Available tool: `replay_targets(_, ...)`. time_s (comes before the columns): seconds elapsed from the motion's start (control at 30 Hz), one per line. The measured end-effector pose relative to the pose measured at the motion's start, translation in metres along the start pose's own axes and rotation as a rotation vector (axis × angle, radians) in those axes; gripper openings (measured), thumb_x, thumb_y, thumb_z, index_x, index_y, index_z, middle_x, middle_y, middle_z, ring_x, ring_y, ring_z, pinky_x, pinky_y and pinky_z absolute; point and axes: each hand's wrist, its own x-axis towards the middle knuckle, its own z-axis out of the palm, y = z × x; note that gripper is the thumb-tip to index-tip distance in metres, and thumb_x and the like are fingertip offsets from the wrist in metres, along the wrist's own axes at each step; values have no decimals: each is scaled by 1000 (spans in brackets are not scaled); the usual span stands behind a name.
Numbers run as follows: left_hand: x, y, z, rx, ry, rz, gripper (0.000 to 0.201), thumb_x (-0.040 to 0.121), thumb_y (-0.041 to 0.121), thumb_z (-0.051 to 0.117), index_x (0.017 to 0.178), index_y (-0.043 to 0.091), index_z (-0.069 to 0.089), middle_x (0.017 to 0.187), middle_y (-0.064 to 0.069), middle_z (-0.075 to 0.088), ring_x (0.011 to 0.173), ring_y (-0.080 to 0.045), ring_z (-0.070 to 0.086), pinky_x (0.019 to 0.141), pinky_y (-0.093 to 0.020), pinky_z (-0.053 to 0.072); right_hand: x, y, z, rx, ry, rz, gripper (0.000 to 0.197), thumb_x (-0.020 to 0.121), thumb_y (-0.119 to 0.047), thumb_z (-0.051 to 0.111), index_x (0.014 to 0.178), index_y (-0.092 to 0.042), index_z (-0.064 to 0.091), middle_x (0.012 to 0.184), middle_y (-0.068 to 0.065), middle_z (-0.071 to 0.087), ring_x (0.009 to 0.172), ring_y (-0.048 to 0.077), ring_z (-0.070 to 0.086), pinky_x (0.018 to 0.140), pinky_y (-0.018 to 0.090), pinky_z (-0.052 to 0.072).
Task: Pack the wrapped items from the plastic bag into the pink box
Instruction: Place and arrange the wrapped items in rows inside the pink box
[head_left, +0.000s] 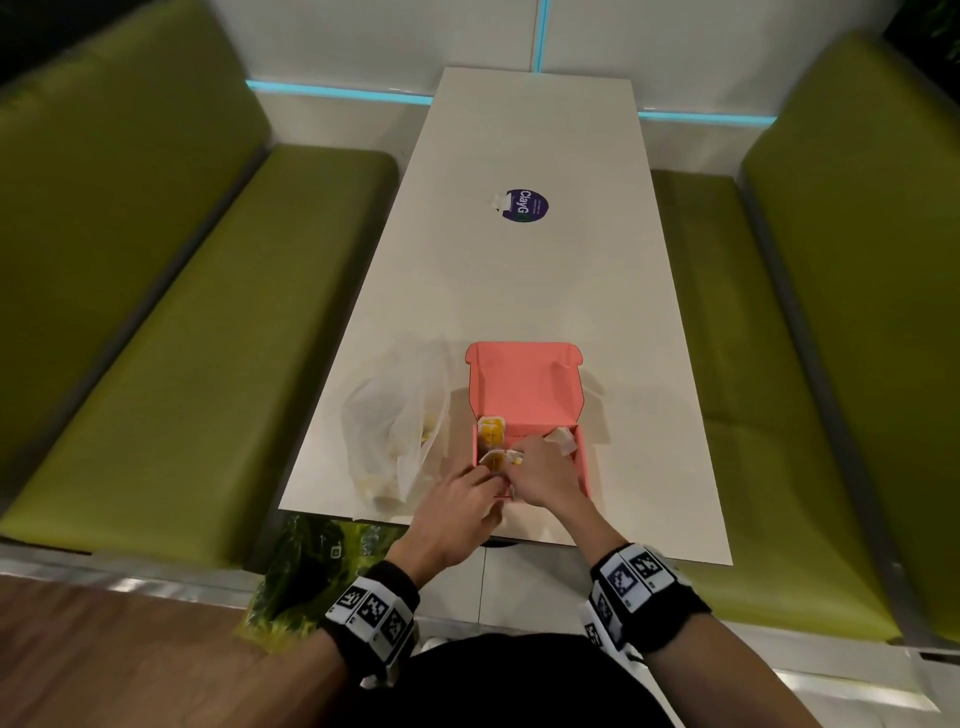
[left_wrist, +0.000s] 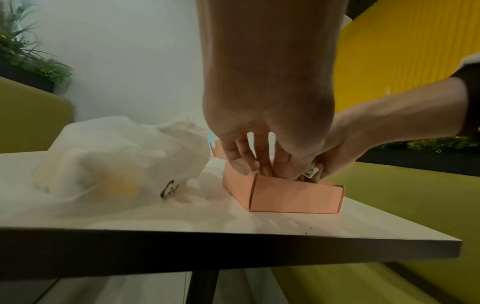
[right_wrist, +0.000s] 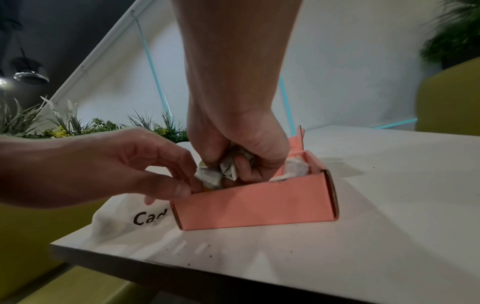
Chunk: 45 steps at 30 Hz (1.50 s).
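Observation:
The pink box (head_left: 583, 457) stands open near the table's front edge, its lid (head_left: 522, 387) raised at the back. Inside lie a yellow wrapped item (head_left: 491, 431) at the back left and a white wrapped one (head_left: 563, 440) on the right. My right hand (right_wrist: 226, 170) reaches down into the box (right_wrist: 254, 205) and grips a crumpled wrapped item (right_wrist: 217, 174). My left hand (right_wrist: 191, 181) comes in over the box's left corner, and its thumb and forefinger pinch the same item's left end. The translucent plastic bag (head_left: 389, 426) lies left of the box with yellowish items inside.
The box sits on a long white table (head_left: 519, 291) between two green benches (head_left: 182, 338). A round purple sticker (head_left: 525, 205) marks the table's middle. The front edge (left_wrist: 233, 238) is close to the box. Plants (right_wrist: 64, 125) stand behind the left bench.

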Motion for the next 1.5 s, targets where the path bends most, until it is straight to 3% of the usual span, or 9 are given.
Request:
replay_targets(0.17,-1,1,-2,23,-18,-9,25,95,28,52,115,18,63,117,-1,63,108,-25,55,92,-40,48,8,-6,4,172,2,61,18,83,-30,58,69,-21,64,70,-2,69,68,20,68,70,38,57)
replay_targets(0.37,-3,1,-5,23,-30,-14,26,97,28,51,119,17,59,117,-1,61,109,-24,53,91,-38,48,12,-11,5,260,47,42,18,85,-19,57,67,-19,60,64,2,65,58,18,59,62,34,47)
replay_targets(0.53,-3,0,-6,15,-29,-21,25,95,27,53,116,15,59,113,-3,61,107,-26,54,87,-39,49,14,-8,8,300,62,41,13,82,-22,65,71,-15,65,69,5,67,66,22,61,63,39,49)
replay_targets(0.67,-3,-1,-5,14,-14,-24,22,95,29,52,111,16,61,108,-2,61,104,-25,54,83,-37,49,11,-1,1,363,77,25,11,80,-15,69,74,-8,64,68,8,65,59,19,60,55,28,44)
replay_targets(0.77,0,-2,-3,7,7,-32,24,97,32,50,112,18,61,110,0,61,105,-23,53,87,-37,48,5,8,-14,370,138,24,8,79,-14,68,79,-6,68,78,11,68,67,21,61,47,17,42)
replay_targets(1.0,27,10,-10,79,30,-32,27,97,34,50,114,18,63,117,-1,64,114,-25,54,95,-41,45,-23,47,-48,260,229,-8,18,87,-27,59,70,-25,62,70,-3,63,69,22,60,61,37,49)
replay_targets(1.17,61,27,-20,83,-55,-6,33,97,27,52,129,17,56,130,-3,60,120,-26,54,95,-40,44,-44,57,-35,-98,40,-92,20,92,-37,53,106,-32,66,107,-6,65,93,21,62,76,38,53)
replay_targets(1.3,86,43,-23,171,-102,24,37,94,21,60,130,15,53,122,-5,59,113,-26,57,89,-38,48,-53,52,-26,-223,-2,-147,24,94,-34,56,112,-23,68,123,-5,57,106,24,59,78,37,48)
replay_targets(1.5,110,59,-23,189,-183,52,46,91,10,62,135,14,49,131,-11,49,121,-31,49,93,-46,50,-57,51,-25,-233,25,-134,27,93,-20,52,114,-20,69,122,0,56,108,29,59,81,40,48)
